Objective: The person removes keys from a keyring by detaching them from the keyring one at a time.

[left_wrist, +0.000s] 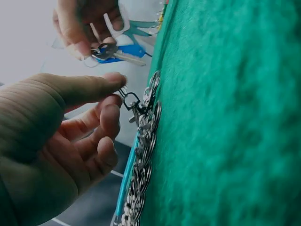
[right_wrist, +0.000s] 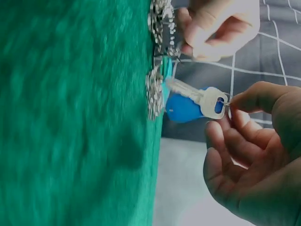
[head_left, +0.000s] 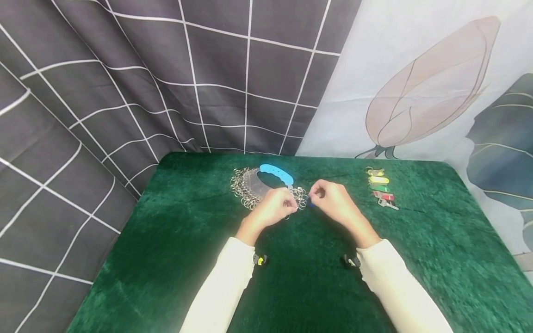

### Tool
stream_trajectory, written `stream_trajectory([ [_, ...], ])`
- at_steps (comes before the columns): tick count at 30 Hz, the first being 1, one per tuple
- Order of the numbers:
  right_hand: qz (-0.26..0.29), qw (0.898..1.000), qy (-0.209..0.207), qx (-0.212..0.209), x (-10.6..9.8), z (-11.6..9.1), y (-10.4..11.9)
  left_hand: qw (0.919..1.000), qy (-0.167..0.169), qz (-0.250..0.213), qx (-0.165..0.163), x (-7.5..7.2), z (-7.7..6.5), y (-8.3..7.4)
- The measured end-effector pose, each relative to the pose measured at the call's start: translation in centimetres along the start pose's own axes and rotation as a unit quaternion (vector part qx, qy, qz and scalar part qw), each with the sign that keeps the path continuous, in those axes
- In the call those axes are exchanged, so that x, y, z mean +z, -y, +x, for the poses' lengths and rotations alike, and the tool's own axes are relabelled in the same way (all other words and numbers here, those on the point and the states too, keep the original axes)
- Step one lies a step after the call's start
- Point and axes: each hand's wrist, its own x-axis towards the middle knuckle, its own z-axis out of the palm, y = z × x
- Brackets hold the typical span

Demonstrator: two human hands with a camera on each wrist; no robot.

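Note:
My right hand pinches a small split ring between thumb and forefinger. From that ring hang a silver key and a blue key tag, over the table beside the ring holder. With thumb and forefinger, my left hand pinches a small metal ring at the end of the holder. The holder has a light blue curved handle, a clear plate and many metal rings along its edge. My left hand covers part of it in the head view.
On the right of the green-covered table, keys with a yellow tag, a green tag and a red tag lie in a column. A dark checked curtain and a pale patterned one hang behind.

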Motion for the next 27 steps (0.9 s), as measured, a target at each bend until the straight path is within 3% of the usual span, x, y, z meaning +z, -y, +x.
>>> stream_trajectory([
  [8, 0.038, 0.999, -0.004, -0.031, -1.8, -0.8, -1.8, 0.9963, 0.048, 0.07, 0.018, 0.8, 0.2, -0.9],
  [15, 0.046, 0.997, -0.034, -0.051, -2.9, -1.8, -3.2, 0.9858, 0.085, 0.138, 0.045, 0.9, 0.3, -1.7],
  [21, 0.034, 0.998, -0.036, -0.025, -4.3, -2.7, -4.5, 0.9826, 0.089, 0.162, 0.018, 0.6, -0.3, -2.6],
  [27, 0.014, 0.999, -0.048, 0.005, -6.8, -4.2, -6.0, 0.981, 0.083, 0.173, 0.027, -0.2, -0.9, -3.3],
])
